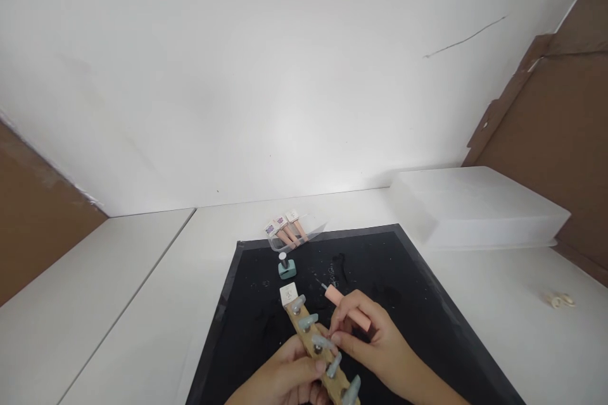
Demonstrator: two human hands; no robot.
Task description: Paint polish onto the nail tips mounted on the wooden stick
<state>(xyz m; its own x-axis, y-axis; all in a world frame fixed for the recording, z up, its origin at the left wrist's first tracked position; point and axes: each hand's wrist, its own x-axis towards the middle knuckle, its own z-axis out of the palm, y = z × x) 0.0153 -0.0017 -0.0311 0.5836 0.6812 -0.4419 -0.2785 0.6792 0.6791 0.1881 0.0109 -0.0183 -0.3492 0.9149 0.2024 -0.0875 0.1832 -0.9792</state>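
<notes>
My left hand (289, 373) is closed around a wooden nail display stick (304, 335), which lies at a slant with a white square block at its far end. Several pale blue-green false nails (308, 321) are mounted along it. My right hand (363, 332) grips a peach-coloured nail polish brush (349, 307), its thin dark bristle end pointing away to the upper left. The right thumb and index fingertips are at the edge of a middle false nail (323, 343); whether they press on it I cannot tell. A small green polish bottle (287, 269) with a dark neck and white top stands beyond the stick.
Under my hands lies a black mat (375, 259) on a white table (142, 304). A clear tray (314, 226) holding several peach tubes sits at its back edge. To the right are a white box (479, 209) and a small cream object (559, 299). A white wall rises behind.
</notes>
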